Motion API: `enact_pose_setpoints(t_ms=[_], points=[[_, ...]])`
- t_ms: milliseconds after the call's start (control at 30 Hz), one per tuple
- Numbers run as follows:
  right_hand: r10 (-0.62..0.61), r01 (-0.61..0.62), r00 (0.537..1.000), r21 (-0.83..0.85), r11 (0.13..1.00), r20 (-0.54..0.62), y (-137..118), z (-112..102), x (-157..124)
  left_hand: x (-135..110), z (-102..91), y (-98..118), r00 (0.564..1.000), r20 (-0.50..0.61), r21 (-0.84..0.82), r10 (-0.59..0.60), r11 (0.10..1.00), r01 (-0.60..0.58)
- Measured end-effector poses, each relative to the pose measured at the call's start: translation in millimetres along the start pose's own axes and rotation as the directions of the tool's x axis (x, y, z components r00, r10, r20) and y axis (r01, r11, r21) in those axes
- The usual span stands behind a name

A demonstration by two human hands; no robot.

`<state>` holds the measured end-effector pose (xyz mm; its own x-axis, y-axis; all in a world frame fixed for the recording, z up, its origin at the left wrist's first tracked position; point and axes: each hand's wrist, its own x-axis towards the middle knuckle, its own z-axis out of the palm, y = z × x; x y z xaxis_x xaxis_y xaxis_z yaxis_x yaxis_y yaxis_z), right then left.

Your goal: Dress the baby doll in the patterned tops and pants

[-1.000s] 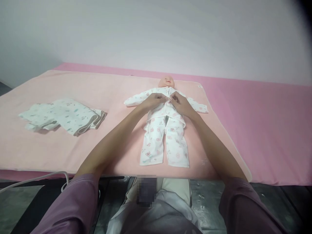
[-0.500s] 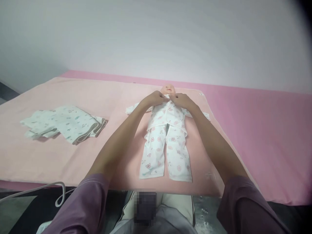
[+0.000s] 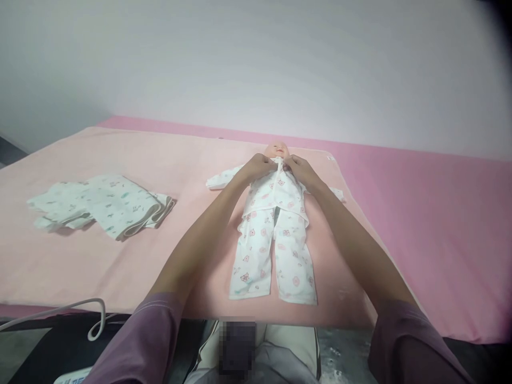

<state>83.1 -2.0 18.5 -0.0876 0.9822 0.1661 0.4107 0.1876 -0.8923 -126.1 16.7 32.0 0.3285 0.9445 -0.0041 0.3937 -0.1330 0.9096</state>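
Observation:
A baby doll (image 3: 277,149) lies on its back with its head toward the wall. It wears a white printed top (image 3: 274,191) and matching trousers (image 3: 252,261), with the sleeves spread out to both sides. At the collar, my left hand (image 3: 261,165) pinches the left side of the top's front opening. Just across from it, my right hand (image 3: 296,166) has its fingers closed on the other side of the collar. The fingertips are close together near the doll's chin, and any fastener between them is too small to make out.
A folded white printed cloth (image 3: 108,205) lies to the left on the peach mat (image 3: 188,160). Pink sheeting (image 3: 420,229) covers the surface at right. A pale wall (image 3: 256,69) rises behind. A white cable (image 3: 76,303) loops by the front left edge.
My hands have shifted slightly at the collar, and the right fingers have drawn a little apart from the left. The doll and its clothes otherwise lie as before.

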Motion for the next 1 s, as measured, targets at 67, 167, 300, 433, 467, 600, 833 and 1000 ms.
enact_pose_setpoints(t_ms=[67,167,300,433,467,600,833,1000], points=[[-0.048,0.048,0.997,0.007,0.999,-0.066,8,4,-10,-3,3.4,0,1.000,0.002,-0.061,0.012,0.998,-0.012],[-0.174,0.176,0.978,0.009,0.984,-0.119,18,7,-20,-8,5.3,0,1.000,0.006,-0.129,0.001,0.992,-0.001],[-0.257,0.259,0.958,0.000,0.966,-0.130,24,7,-24,-7,6.5,-2,0.999,0.020,-0.225,-0.029,0.974,0.033],[-0.296,0.296,0.946,-0.018,0.955,-0.136,24,6,-21,-1,9.3,-7,0.999,-0.016,-0.254,-0.040,0.967,0.034],[-0.302,0.303,0.943,-0.014,0.953,-0.142,25,5,-21,0,9.7,-9,0.999,-0.036,-0.232,-0.033,0.973,0.024],[-0.276,0.287,0.952,0.072,0.955,-0.133,27,5,-19,0,9.4,-10,0.998,-0.050,-0.159,-0.028,0.987,0.020],[-0.194,0.223,0.963,0.147,0.964,-0.189,30,11,-15,-6,8.4,1,0.997,-0.060,-0.133,-0.048,0.990,0.040],[-0.193,0.211,0.962,0.076,0.975,-0.195,23,12,-17,-7,9.4,2,0.998,-0.043,-0.138,-0.053,0.989,0.047]])
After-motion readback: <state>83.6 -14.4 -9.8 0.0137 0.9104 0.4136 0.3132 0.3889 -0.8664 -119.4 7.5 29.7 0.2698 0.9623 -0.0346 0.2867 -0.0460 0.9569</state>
